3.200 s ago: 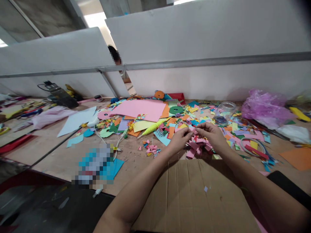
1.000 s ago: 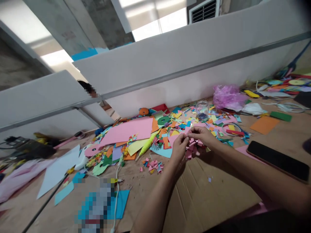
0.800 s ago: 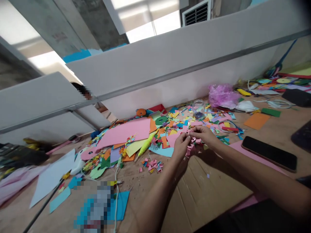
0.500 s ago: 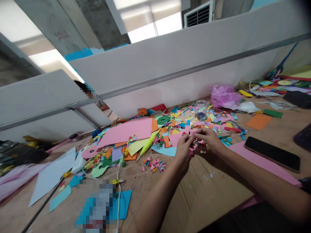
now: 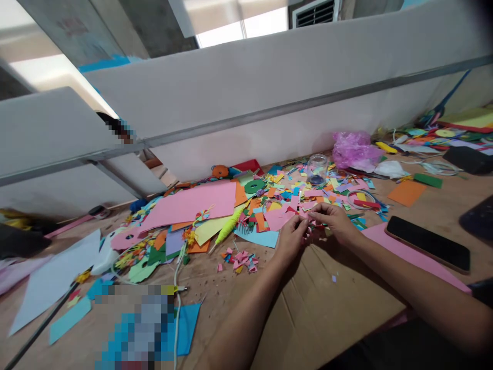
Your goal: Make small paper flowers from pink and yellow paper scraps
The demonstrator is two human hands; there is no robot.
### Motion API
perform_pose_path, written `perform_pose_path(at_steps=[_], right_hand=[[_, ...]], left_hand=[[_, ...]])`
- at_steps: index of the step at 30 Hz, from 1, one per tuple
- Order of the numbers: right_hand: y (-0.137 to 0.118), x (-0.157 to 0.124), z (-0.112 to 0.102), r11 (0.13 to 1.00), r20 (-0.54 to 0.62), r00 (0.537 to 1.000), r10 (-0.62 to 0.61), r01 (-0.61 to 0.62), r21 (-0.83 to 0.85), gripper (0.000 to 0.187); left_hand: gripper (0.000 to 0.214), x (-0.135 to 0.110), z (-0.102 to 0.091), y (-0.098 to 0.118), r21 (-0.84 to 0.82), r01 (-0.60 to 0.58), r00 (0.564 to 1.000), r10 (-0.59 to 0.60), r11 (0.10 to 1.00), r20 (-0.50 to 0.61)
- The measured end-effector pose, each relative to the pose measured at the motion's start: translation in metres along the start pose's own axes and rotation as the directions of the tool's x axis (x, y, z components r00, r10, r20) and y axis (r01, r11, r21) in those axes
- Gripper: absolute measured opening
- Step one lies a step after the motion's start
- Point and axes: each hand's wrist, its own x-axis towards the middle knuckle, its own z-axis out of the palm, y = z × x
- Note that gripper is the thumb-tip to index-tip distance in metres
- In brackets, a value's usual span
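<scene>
Cluttered desk; pink scrap mostly hidden between left hand, right hand

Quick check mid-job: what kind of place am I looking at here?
Probably a paper-craft workstation: coloured paper scraps litter the wooden table, grey divider panels stand behind it, and the left hand and right hand pinch a pink paper piece.

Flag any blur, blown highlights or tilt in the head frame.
Head view: window blown out to white; dark vignette in the top right corner; left edge smeared, the black object there unreadable; rail slopes, so the frame is tilted; a mosaic patch masks the near left. Left hand and right hand, pinching a pink scrap, are fairly sharp.
</scene>
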Motion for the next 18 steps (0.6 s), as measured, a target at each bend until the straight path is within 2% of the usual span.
perform_pose_path(at_steps=[7, 13, 18], right_hand=[[0.0011, -0.0003, -0.0047, 1.000, 0.018, 1.000, -0.010, 0.010, -0.003, 0.038], [-0.0035, -0.0032, -0.0056, 0.994, 0.038, 0.996, -0.075, 0.078, -0.080, 0.035], [-0.0071, -0.0069, -0.0031, 0.993, 0.064, 0.996, -0.063, 0.069, -0.098, 0.031]], left_hand=[[0.029, -0.0046, 0.0020, 0.0053, 0.187, -0.117, 0.990, 0.129, 0.975, -0.052], [0.027, -0.0064, 0.0030, 0.0069, 0.141, -0.092, 0.996, 0.093, 0.986, -0.006], [0.021, -0.0039, 0.0004, 0.0036, 0.187, -0.141, 0.988, 0.150, 0.972, -0.036]])
